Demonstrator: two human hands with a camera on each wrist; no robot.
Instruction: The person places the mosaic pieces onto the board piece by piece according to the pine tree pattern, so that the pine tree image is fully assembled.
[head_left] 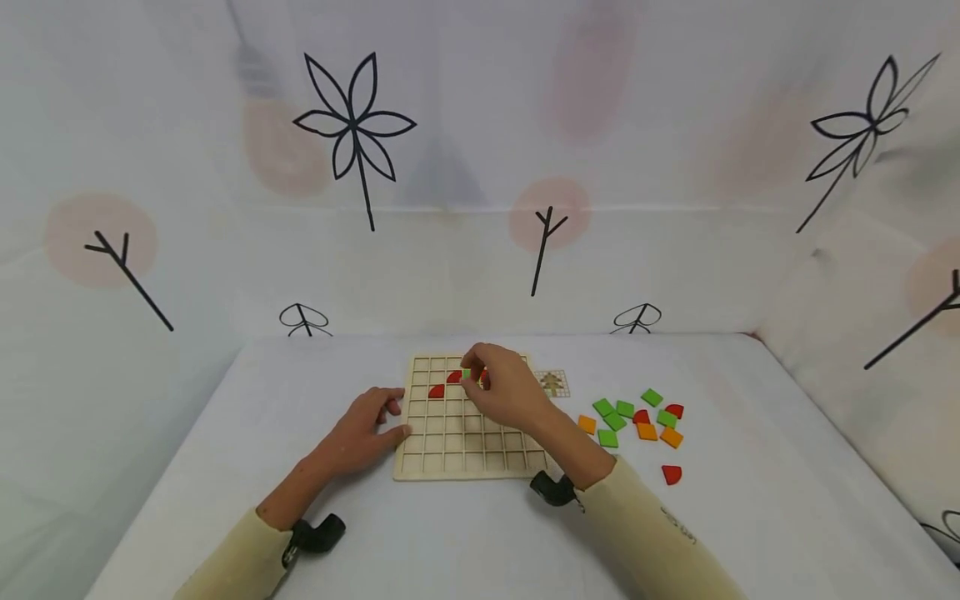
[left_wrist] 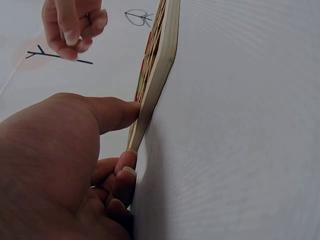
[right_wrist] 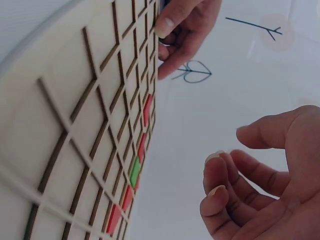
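Observation:
A pale wooden grid board lies on the white table. Red quarter-round pieces and a green square tile sit in cells toward its far side. My left hand rests at the board's left edge, thumb and fingertips touching the rim. Above the far rows hovers my right hand, covering some cells in the head view. Its thumb stands apart from the loosely bent fingers in the right wrist view, with nothing between them.
Right of the board lie loose green squares, orange squares and red quarter-rounds. A small grid card with a brown tree-like picture is beside the board's far right corner. A patterned white cloth rises behind the table.

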